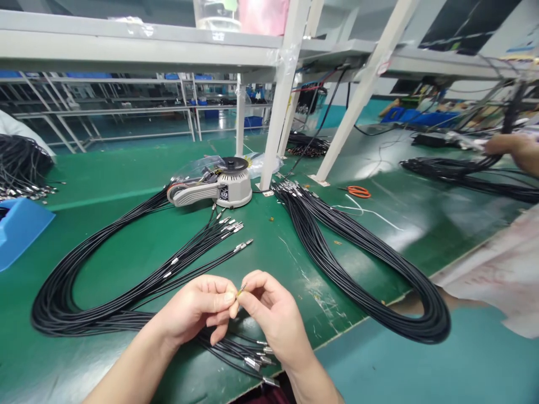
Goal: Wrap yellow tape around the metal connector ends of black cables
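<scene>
My left hand and my right hand meet low in the view, their fingertips pinching a small brass-coloured pin. Its exact shape is too small to make out. Below my hands lie the metal-tipped ends of a coiled bundle of thin black cables, which loops out to the left. More metal tips fan out above my left hand, not touching it. A second black cable bundle lies to the right of my right hand.
The green-topped workbench holds an electric tape dispenser, orange-handled scissors and a blue tray. White shelf legs stand behind. A co-worker's hand works over another cable bundle at the right.
</scene>
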The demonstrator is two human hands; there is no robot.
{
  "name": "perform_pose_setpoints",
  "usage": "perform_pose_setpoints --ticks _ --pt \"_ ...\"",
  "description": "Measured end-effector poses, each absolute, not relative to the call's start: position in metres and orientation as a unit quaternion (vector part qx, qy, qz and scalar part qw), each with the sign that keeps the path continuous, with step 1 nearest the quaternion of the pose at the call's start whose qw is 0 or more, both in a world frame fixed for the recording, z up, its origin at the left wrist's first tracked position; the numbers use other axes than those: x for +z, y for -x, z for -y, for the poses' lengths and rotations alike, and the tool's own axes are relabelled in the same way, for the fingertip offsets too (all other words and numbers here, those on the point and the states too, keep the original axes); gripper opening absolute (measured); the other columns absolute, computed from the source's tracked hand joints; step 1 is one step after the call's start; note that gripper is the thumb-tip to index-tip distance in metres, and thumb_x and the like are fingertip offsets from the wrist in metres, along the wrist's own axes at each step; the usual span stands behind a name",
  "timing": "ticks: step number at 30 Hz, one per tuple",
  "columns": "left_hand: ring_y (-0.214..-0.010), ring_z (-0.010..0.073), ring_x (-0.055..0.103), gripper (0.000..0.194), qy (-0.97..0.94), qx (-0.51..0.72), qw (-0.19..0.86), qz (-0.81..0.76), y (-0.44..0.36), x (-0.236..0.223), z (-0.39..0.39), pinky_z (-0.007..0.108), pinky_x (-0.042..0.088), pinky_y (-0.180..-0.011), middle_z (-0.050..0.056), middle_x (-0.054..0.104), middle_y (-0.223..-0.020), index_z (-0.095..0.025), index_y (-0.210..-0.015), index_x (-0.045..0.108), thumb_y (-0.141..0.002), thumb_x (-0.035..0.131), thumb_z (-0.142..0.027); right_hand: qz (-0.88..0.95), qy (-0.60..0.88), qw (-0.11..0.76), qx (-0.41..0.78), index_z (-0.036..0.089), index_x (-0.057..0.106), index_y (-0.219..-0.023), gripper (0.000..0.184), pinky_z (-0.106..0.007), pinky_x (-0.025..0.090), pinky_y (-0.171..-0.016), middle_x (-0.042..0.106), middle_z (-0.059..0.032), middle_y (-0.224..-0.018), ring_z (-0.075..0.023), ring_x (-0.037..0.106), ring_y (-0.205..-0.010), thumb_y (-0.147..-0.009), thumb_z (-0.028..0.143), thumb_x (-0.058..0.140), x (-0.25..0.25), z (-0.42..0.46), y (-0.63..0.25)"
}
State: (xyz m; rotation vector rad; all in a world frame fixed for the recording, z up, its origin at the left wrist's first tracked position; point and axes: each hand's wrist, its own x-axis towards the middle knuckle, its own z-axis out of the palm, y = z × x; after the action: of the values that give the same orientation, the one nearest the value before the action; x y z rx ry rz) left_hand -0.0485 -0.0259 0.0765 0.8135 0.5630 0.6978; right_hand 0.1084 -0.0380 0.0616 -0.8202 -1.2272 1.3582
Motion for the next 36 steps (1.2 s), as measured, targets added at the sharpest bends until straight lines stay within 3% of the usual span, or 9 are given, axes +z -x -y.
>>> perform_pose_setpoints --ticks 7,11,15,19,22,29,32,36 --pt "-0.030 0.0030 0.025 0.030 -0.409 0.255 0.836 -0.262 0.051 0.078 0.025 0.018 0.035 -0.032 -0.009 0.032 -0.037 -0.009 -0.061 0.062 -0.067 0.070 -0.038 0.604 0.263 0.527 0.537 0.021 0.066 -0.070 0.009 -0.029 0.043 -0.074 0.055 0.0000 -0.074 -0.0153 0.053 -0.074 -0.076 0.026 0.069 0.057 0.027 -0.115" --pt "-0.038 0.0053 0.039 0.029 -0.530 0.287 0.682 -0.414 0.043 0.089 0.030 0.018 0.033 -0.040 -0.006 0.042 -0.049 -0.013 -0.066 0.056 -0.076 0.061 -0.041 0.602 0.314 0.471 0.563 0.020 0.068 -0.080 0.010 -0.029 0.044 -0.071 0.059 -0.0028 -0.082 -0.0159 0.056 -0.076 -0.079 0.029 0.065 0.067 0.022 -0.135" --pt "-0.051 0.0088 0.045 0.022 -0.649 0.268 0.489 -0.518 0.030 0.098 0.039 0.020 0.036 -0.049 -0.005 0.048 -0.060 -0.017 -0.071 0.056 -0.084 0.049 -0.033 0.588 0.399 0.407 0.574 0.017 0.065 -0.076 0.011 -0.025 0.043 -0.063 0.058 0.0007 -0.070 -0.0122 0.052 -0.064 -0.078 0.028 0.065 0.080 0.024 -0.151" --pt "-0.069 0.0135 0.053 0.018 -0.713 0.246 0.407 -0.516 0.022 0.098 0.041 0.024 0.040 -0.064 -0.002 0.059 -0.075 -0.021 -0.095 0.060 -0.087 0.047 -0.030 0.586 0.429 0.392 0.565 0.016 0.061 -0.070 0.014 -0.025 0.042 -0.064 0.057 0.0020 -0.067 -0.0118 0.051 -0.065 -0.077 0.027 0.064 0.080 0.028 -0.154" --pt "-0.076 0.0136 0.054 0.019 -0.751 0.238 0.378 -0.487 0.020 0.096 0.038 0.024 0.040 -0.070 0.000 0.059 -0.080 -0.020 -0.088 0.062 -0.089 0.045 -0.027 0.599 0.433 0.381 0.555 0.016 0.061 -0.072 0.014 -0.026 0.042 -0.066 0.058 0.0006 -0.070 -0.0134 0.053 -0.069 -0.078 0.028 0.062 0.077 0.028 -0.157" --pt "-0.064 0.0106 0.050 0.025 -0.790 0.209 0.390 -0.424 0.017 0.095 0.034 0.021 0.038 -0.062 -0.003 0.053 -0.067 -0.017 -0.069 0.062 -0.088 0.048 -0.026 0.672 0.439 0.302 0.514 0.016 0.062 -0.068 0.010 -0.024 0.042 -0.062 0.060 -0.0001 -0.070 -0.0135 0.054 -0.066 -0.076 0.022 0.063 0.084 0.031 -0.167" --pt "-0.075 0.0128 0.056 0.027 -0.754 0.228 0.425 -0.446 0.026 0.098 0.035 0.022 0.043 -0.071 0.000 0.061 -0.079 -0.018 -0.083 0.065 -0.090 0.043 -0.031 0.652 0.450 0.328 0.515 0.017 0.061 -0.066 0.013 -0.025 0.042 -0.060 0.058 0.0008 -0.065 -0.0135 0.052 -0.064 -0.077 0.025 0.061 0.081 0.031 -0.165" --pt "-0.103 0.0177 0.055 0.031 -0.709 0.254 0.368 -0.545 0.058 0.095 0.043 0.029 0.039 -0.092 0.003 0.062 -0.112 -0.022 -0.111 0.060 -0.092 0.039 -0.037 0.615 0.472 0.346 0.528 0.017 0.061 -0.064 0.018 -0.027 0.041 -0.059 0.056 0.0011 -0.061 -0.0144 0.051 -0.061 -0.075 0.031 0.062 0.071 0.027 -0.164"
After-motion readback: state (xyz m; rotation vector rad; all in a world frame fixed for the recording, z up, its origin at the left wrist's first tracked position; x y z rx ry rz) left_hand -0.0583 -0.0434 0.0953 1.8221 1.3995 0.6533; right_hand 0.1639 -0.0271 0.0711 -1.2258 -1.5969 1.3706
